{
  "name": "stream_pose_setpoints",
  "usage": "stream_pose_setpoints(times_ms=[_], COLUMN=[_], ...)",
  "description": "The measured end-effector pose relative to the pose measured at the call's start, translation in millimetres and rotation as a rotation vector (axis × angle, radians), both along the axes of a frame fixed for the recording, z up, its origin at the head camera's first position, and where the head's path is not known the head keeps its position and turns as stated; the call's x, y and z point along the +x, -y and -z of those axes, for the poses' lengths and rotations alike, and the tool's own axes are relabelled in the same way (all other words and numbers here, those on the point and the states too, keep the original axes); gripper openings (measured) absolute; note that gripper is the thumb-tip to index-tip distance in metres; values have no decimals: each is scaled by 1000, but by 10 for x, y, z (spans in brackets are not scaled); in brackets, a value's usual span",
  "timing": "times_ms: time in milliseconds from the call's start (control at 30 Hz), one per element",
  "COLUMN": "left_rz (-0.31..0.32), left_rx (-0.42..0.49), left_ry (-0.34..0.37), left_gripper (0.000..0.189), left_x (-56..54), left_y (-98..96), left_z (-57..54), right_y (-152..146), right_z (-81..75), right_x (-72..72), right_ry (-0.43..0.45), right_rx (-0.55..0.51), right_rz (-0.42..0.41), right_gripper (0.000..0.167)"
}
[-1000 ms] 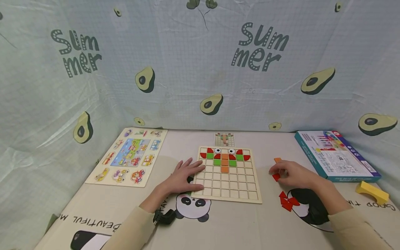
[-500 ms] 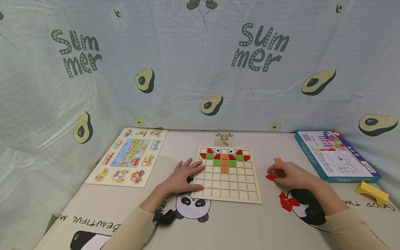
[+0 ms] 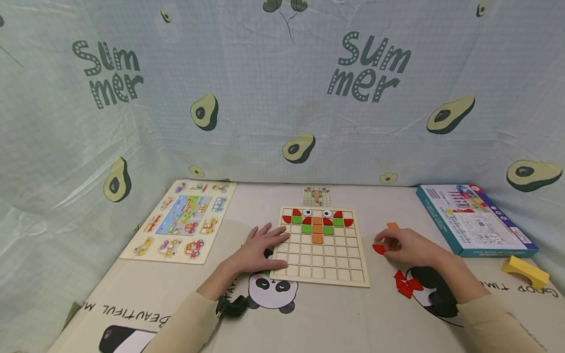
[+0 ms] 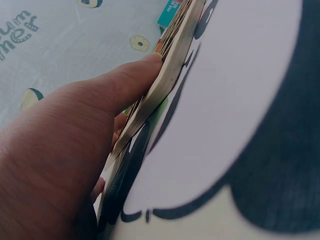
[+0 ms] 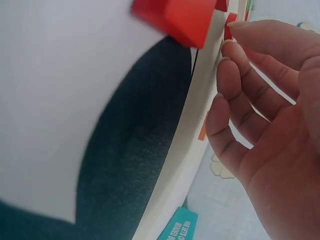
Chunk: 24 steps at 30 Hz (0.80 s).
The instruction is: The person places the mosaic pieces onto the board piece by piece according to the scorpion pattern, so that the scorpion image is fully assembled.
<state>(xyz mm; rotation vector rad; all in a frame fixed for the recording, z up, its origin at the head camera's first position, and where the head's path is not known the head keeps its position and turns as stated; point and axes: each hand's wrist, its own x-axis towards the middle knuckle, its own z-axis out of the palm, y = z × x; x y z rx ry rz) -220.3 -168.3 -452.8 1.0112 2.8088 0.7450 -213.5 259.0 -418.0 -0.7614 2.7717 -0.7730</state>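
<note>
My left hand (image 3: pixel 260 249) rests spread on the left edge of a wooden grid board (image 3: pixel 324 275); in the left wrist view its thumb (image 4: pixel 132 80) lies along the board's edge. Red, green and orange tiles and two round eye pieces fill some upper cells. To the right of the board, my right hand (image 3: pixel 408 245) pinches a red tile with a curved edge (image 3: pixel 378 249) between thumb and fingers. An orange tile (image 3: pixel 392 226) lies just behind that hand. Nearer the front is a small pile of red tiles (image 3: pixel 405 289).
A small pattern card (image 3: pixel 317 196) lies behind the board. To the left is a vehicle picture puzzle (image 3: pixel 176 255). A teal-sided box (image 3: pixel 481 235) and a yellow arched block (image 3: pixel 525 271) stand on the right. Printed cloth hangs behind the table.
My right hand has picked the red tile off the table area near the orange tile and shifted slightly left with it. The left hand and board have stayed put.
</note>
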Motion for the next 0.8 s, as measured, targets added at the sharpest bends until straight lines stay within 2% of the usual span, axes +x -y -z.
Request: stream_pose_setpoints(times_ms=[567,800], left_rz=[-1,2], left_rx=[1,2], left_ry=[4,2], left_gripper=[76,76], left_x=[-1,-1], left_y=[3,1], left_z=[4,-1], right_y=[30,5], right_z=[7,17], right_x=[-79,-79], right_ry=[5,-4], right_rx=[11,3], right_rz=[30,7], right_gripper=[19,17])
